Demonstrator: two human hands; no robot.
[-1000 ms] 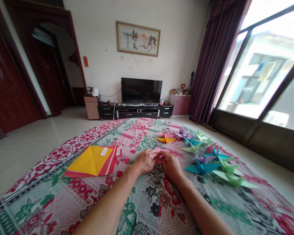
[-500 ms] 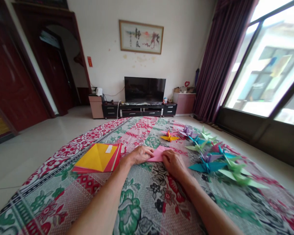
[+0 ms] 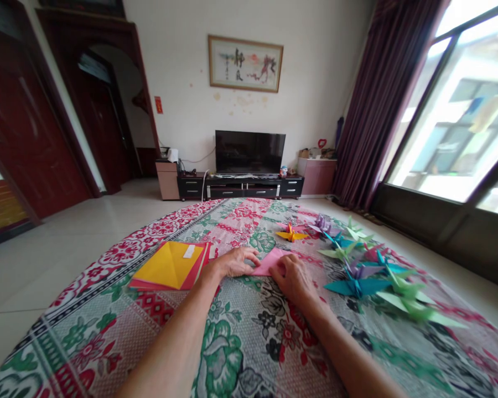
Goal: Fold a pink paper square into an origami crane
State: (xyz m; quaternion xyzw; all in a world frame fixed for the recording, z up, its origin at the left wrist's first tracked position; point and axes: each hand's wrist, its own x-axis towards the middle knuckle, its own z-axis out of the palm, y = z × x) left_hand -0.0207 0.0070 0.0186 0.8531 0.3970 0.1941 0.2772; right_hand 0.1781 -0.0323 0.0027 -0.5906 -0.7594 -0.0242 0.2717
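Note:
A folded pink paper (image 3: 269,260) lies on the floral cloth (image 3: 232,342) between my two hands. My left hand (image 3: 234,261) rests on its left edge, fingers curled and pressing down. My right hand (image 3: 290,276) covers its right corner, fingers bent and pinching the paper. A stack of coloured paper sheets (image 3: 171,266), yellow on top, lies to the left of my left hand. Several folded paper cranes sit to the right: an orange one (image 3: 291,235), a blue one (image 3: 357,286), a green one (image 3: 410,304).
The cloth covers a round surface in a living room. Beyond it stand a television (image 3: 249,152) on a low black cabinet (image 3: 240,187), a dark wooden door (image 3: 25,127) at left, and a large window (image 3: 456,127) with purple curtains (image 3: 369,105) at right.
The pink paper has been opened out wider between my hands, which moved slightly apart. The camera has shifted a little to the left.

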